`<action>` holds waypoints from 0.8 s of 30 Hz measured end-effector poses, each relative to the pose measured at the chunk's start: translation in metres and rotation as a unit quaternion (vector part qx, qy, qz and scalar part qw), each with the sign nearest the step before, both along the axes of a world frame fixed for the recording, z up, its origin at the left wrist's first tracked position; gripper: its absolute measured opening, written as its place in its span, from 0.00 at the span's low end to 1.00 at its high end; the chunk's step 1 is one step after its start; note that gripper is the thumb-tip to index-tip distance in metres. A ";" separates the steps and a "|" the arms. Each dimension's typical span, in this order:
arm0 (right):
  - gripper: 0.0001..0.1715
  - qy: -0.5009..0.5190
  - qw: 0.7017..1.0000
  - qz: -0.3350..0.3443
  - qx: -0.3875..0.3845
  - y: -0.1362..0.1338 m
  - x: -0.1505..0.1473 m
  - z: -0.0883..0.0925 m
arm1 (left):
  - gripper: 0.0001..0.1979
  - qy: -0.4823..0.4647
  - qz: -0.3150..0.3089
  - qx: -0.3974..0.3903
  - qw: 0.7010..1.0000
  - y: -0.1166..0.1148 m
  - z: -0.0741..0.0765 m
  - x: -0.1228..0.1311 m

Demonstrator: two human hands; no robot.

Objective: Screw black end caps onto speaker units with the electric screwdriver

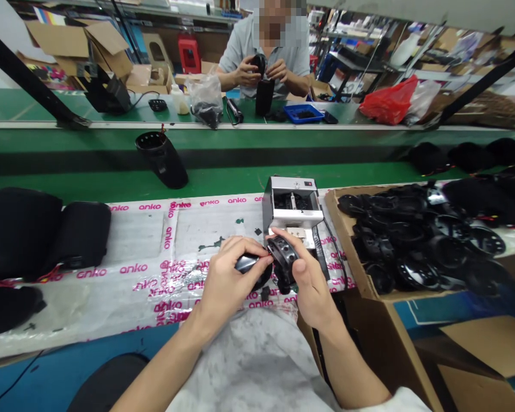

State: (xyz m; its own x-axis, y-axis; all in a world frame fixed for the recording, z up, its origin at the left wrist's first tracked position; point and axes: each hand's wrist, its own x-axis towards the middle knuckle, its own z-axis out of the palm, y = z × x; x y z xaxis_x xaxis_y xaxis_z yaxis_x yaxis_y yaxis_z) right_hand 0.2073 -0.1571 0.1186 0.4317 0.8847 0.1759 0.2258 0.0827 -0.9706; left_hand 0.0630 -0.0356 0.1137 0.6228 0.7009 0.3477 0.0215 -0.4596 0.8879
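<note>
**Your left hand (229, 272) and right hand (315, 280) sit close together, both full**

You have the fingers of your left hand closed on a smooth, glossy black piece (246, 262), thumb toward its near side. Your right hand grasps a curved black part with holes (284, 252), its index finger stretched along the far side and its thumb near the rim. The two pieces are just beside each other in front of your body, over the near side of the desk (129, 294); whether they touch, you cannot tell from this view.

Just beyond your hands stands a silver and black machine (294, 200), with a cable (337, 249) running down its right side. Right of it, a low cardboard box (363, 280) holds a heap of black parts (405, 232). On your left lie black fabric-like bundles (19, 229). Further out, an open-topped black cylinder (165, 163) is on the green surface (223, 180).

Across from you, a person in a grey shirt (238, 48) holds a rounded black piece (260, 63) above a dark upright container (264, 97), near a blue tray (288, 113).
</note>
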 end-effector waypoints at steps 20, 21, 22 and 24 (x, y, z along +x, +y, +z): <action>0.38 0.104 0.993 0.048 0.014 -0.001 -0.010 0.008 | 0.05 0.000 0.013 -0.030 0.999 0.004 -0.001 -0.016; 0.41 0.079 0.995 0.069 -0.005 -0.003 -0.010 0.010 | 0.03 -0.010 0.020 -0.039 0.999 0.004 -0.003 -0.015; 0.46 0.051 0.994 0.089 -0.022 -0.005 -0.009 0.013 | 0.03 -0.015 0.021 -0.047 0.999 0.003 -0.004 -0.014; 0.57 0.003 0.991 0.123 -0.048 -0.009 -0.008 0.018 | 0.04 -0.016 0.013 -0.061 0.998 0.002 -0.006 -0.011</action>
State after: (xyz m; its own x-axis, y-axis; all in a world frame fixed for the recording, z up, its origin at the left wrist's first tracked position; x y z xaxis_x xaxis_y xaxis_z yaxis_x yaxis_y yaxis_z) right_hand 0.1997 -0.1657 0.1369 0.2019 0.9758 0.0846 0.2054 0.0423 -0.9778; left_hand 0.0519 -0.0334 0.1076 0.5940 0.7547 0.2784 0.0022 -0.3476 0.9376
